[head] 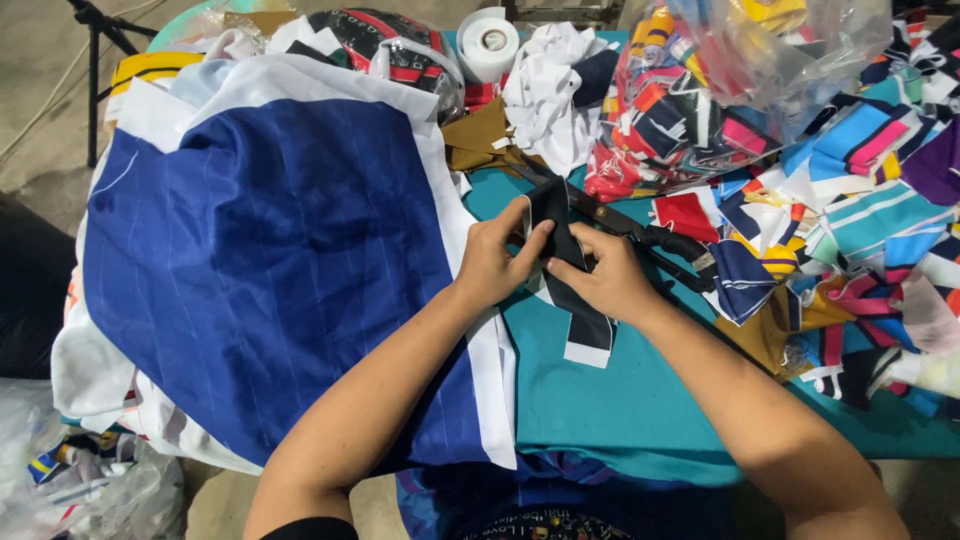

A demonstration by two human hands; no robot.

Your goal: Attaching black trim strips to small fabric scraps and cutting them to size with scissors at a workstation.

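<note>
Teal table (620, 410), fabric-heaped. Left hand (493, 262) and right hand (607, 277) both pinch dark collar strip (572, 290), keeping it taut.

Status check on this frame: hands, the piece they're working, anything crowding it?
Both hands, left hand and right hand, pinch a dark fabric strip. Strip lies on teal table. Black scissors right behind; blue cloth pile alongside.

I have one view only, from the head camera, looking steeply down and forward over my forearms. It sits close above the table (600, 400), framing its near edge, some floor at left, and piled cloth beyond.
</note>
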